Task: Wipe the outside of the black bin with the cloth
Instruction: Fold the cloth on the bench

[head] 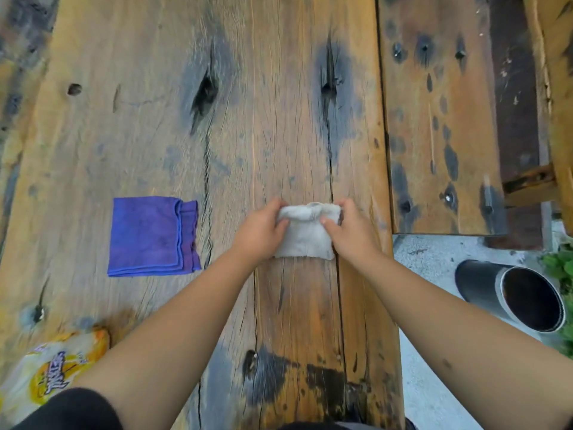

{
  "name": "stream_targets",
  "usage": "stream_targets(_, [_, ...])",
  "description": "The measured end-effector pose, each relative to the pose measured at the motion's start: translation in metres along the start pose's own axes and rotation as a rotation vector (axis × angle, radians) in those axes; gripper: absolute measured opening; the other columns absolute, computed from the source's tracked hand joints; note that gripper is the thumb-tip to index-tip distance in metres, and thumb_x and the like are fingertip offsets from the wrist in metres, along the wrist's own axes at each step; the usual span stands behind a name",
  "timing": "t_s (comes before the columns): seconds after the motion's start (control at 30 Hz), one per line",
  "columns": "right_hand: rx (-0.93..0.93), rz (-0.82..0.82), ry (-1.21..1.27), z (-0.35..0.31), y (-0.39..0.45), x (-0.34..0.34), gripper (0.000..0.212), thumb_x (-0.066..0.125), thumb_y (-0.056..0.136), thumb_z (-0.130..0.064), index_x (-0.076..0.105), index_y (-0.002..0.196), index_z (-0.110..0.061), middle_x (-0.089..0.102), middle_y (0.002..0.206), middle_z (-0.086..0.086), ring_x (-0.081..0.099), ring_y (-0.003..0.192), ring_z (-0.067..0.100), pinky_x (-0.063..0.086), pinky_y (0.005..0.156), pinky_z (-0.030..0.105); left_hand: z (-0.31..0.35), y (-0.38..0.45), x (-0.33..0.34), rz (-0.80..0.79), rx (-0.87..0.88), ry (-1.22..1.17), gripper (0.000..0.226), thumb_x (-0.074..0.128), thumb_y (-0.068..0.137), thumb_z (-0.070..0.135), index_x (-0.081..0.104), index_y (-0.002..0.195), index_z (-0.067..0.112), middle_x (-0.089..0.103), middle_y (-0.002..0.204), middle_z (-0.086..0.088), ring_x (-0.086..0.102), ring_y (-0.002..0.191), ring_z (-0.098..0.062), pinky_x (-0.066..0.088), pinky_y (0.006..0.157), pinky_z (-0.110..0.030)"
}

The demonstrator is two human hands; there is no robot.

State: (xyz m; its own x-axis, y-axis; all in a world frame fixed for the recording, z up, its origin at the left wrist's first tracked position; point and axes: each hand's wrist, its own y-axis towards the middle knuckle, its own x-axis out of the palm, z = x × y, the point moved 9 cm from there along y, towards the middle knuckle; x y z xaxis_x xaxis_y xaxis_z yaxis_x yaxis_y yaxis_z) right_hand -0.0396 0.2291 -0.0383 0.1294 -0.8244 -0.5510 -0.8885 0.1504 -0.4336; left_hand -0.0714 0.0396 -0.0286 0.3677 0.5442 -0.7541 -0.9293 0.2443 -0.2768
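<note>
Both hands, left hand (260, 231) and right hand (348, 232), pinch the grey cloth (305, 235) on the desk (279, 119). The bin (511, 294) stands apart on the ground, right. Wiping seems not yet begun.

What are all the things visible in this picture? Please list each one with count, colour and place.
wooden table: one, orange-brown with dark stains, fills most of the view
grey cloth: one, light grey, folded, on the table near the middle, held at both sides
purple cloth: one, purple with blue edge, folded, flat on the table, left of the grey cloth
snack bag: one, yellow and white, at the table's lower left edge
black bin: one, black with pale rim, lying on its side on the ground, right of the table
green plant: green, at the right edge by the bin
left hand: one, grips the grey cloth's left side
right hand: one, grips the grey cloth's right side
</note>
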Motion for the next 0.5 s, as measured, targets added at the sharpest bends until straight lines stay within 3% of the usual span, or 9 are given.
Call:
stream_targets(0.1, [0.112, 0.088, -0.015, 0.006, 0.021, -0.001, 0.054, 0.063, 0.093, -0.037, 0.041, 0.136, -0.013, 0.052, 0.137, 0.006, 0.055, 0.118, 0.023, 0.047, 0.089, 0.033, -0.005, 0.025, 0.007, -0.013, -0.09, 0.125, 0.05, 0.054, 0.091, 0.027, 0.038, 0.138, 0.02, 0.052, 0.133, -0.008, 0.053, 0.115, -0.029, 0.048, 0.088, -0.043])
stream_targets(0.2, [-0.075, 0.058, -0.37, -0.006, 0.019, 0.013, 0.073, 0.056, 0.091, -0.051, 0.025, 0.149, -0.021, 0.013, 0.161, 0.006, 0.023, 0.144, 0.029, 0.029, 0.112, 0.046, 0.006, 0.012, 0.021, 0.035, 0.066, 0.334, 0.063, 0.048, 0.091, 0.042, 0.027, 0.144, 0.016, 0.034, 0.148, -0.011, 0.038, 0.132, -0.033, 0.038, 0.102, -0.048])
stream_targets(0.3, [-0.313, -0.236, -0.732, 0.009, 0.0, 0.053, 0.081, 0.034, 0.093, -0.065, -0.006, 0.155, -0.029, -0.023, 0.162, 0.0, -0.014, 0.149, 0.024, 0.006, 0.121, 0.052, -0.008, -0.023, 0.063, -0.146, 0.166, 0.458, 0.072, 0.021, 0.097, 0.055, 0.001, 0.154, 0.015, -0.002, 0.162, -0.011, -0.001, 0.148, -0.029, 0.014, 0.116, -0.048])
stream_targets(0.37, [-0.309, -0.343, -0.819, 0.031, -0.002, 0.063, 0.083, 0.024, 0.093, -0.07, -0.02, 0.152, -0.03, -0.035, 0.156, -0.001, -0.023, 0.148, 0.023, -0.001, 0.121, 0.049, -0.03, -0.034, 0.083, -0.255, 0.138, 0.511, 0.073, 0.006, 0.095, 0.062, -0.026, 0.148, 0.023, -0.029, 0.156, -0.004, -0.025, 0.144, -0.022, 0.003, 0.118, -0.049])
stream_targets(0.5, [-0.322, -0.344, -0.908, 0.035, 0.008, 0.063, 0.081, 0.018, 0.094, -0.07, -0.033, 0.143, -0.032, -0.04, 0.152, -0.002, -0.026, 0.146, 0.023, -0.009, 0.118, 0.049, -0.031, -0.027, 0.09, -0.289, 0.121, 0.536, 0.077, 0.0, 0.09, 0.067, -0.04, 0.14, 0.024, -0.042, 0.149, -0.004, -0.035, 0.139, -0.023, -0.007, 0.117, -0.045])
